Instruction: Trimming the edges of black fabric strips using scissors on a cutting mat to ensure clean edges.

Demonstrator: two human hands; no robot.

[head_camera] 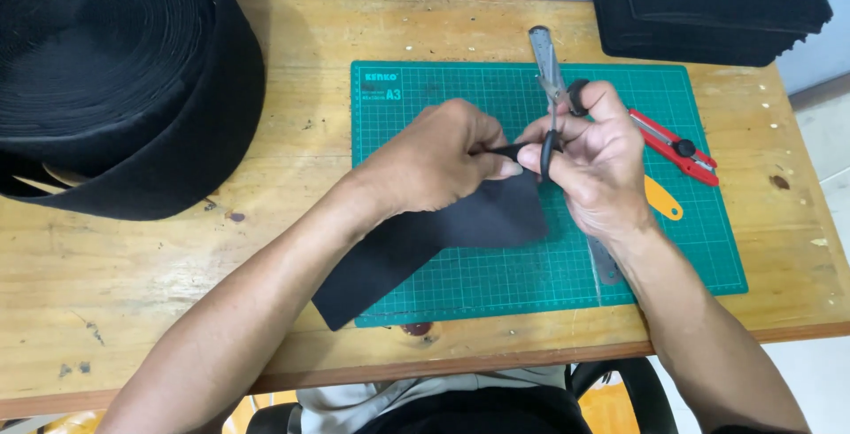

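Felt strip (pixel 425 248), black and long, lies slantwise across the near left corner of the green mat (pixel 699 257), its lower end hanging over the bare table (pixel 133 275). Its upper end is lifted between the two hands. Left hand (pixel 434 159) is closed, pinching that raised end between thumb and fingers. Right hand (pixel 602 164) is curled around black-handled scissors (pixel 553 111), thumb and fingers through the loops, blades pointing away from the person; the scissors meet the felt just beside the left fingertips. How far the blades are parted cannot be told. A steel ruler (pixel 604 261) runs under the right hand. A red cutter (pixel 677 146) and an orange tool (pixel 664 199) lie just right of it. A large felt roll (pixel 124 80) stands at the table's far left, and a stack of cut pieces (pixel 708 9) sits at the far right.
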